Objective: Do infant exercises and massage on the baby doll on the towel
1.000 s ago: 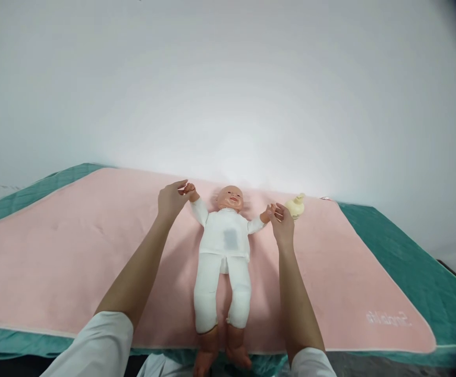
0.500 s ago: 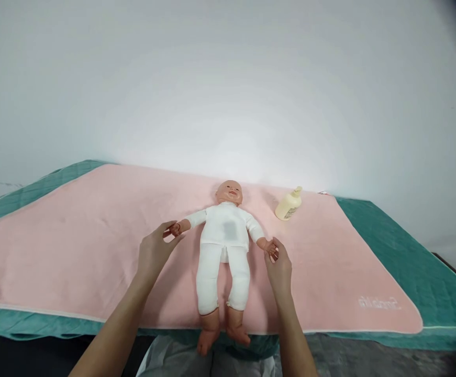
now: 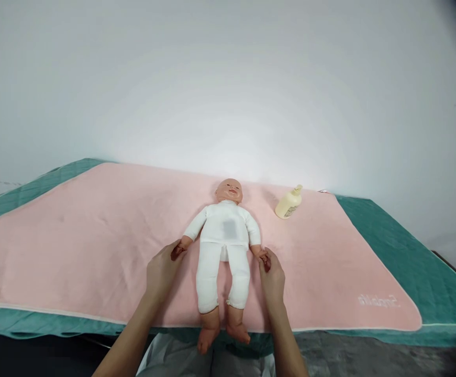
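Observation:
A baby doll [image 3: 224, 225] with a white cloth body lies on its back on a pink mat [image 3: 106, 235], its head toward the wall and its feet over the near edge. My left hand [image 3: 165, 269] is closed around the doll's hand on the left side. On the other side, my right hand [image 3: 271, 277] grips the doll's other hand between thumb and fingers. Both doll arms slope down beside its body. Parts of the doll's hands are hidden by my fingers.
A pale yellow pump bottle [image 3: 288, 203] stands right of the doll's head. The mat lies over a green padded cover [image 3: 400, 246]. A white wall [image 3: 228, 84] rises behind the far edge. Below the near edge, my legs [image 3: 173, 356] show.
Both my hands have moved nearer to me and inward, drawing the doll's arms down closer to its sides. The doll's body and the bottle stay in place.

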`<state>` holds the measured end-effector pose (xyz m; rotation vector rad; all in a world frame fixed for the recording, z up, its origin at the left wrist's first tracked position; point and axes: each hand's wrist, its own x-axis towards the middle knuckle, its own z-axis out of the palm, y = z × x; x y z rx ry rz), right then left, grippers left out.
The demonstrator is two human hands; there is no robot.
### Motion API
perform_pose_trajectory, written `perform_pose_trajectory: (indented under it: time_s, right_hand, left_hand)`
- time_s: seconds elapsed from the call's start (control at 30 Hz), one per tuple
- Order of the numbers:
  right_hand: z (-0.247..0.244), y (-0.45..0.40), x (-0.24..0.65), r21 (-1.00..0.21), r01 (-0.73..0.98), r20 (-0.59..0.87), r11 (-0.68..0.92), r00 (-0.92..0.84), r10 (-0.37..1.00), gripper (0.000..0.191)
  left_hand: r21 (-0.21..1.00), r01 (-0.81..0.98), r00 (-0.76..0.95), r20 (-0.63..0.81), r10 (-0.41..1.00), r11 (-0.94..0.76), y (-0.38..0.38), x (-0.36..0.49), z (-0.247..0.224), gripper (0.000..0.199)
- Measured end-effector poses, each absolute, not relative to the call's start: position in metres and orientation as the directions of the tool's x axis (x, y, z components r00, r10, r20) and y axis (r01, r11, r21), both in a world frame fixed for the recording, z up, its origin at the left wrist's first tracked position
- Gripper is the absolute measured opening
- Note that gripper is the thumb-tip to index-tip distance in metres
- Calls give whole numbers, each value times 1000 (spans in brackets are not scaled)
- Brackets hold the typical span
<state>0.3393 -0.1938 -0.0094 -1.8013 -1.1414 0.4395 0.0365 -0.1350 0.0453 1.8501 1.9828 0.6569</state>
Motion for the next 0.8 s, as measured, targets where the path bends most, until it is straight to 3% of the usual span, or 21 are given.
perform_pose_trajectory:
  time_s: [0.13, 0.3, 0.47, 0.6, 0.8]
  right_hand:
    - [-10, -193, 339, -872, 476, 164, -116, 505, 847, 47]
    - [-2, -191, 340, -942, 333, 139, -47, 512, 848, 52]
    - [21, -186, 337, -950, 300, 236, 80, 530, 814, 59]
    - [46, -161, 334, -908, 375, 377, 186, 541, 752, 59]
    - [84, -77, 350, -858, 362, 508, 363, 503, 699, 53]
  left_hand:
    - [586, 808, -116, 69, 991, 53, -134, 37, 41, 33]
    - [815, 574, -256, 82, 963, 83, -124, 30, 39, 44]
    - [924, 383, -431, 173, 885, 6, -103, 28, 51, 51]
    - [937, 322, -547, 302, 781, -137, -75, 39, 68, 57]
    - [849, 467, -453, 471, 757, -249, -3, 70, 100, 51]
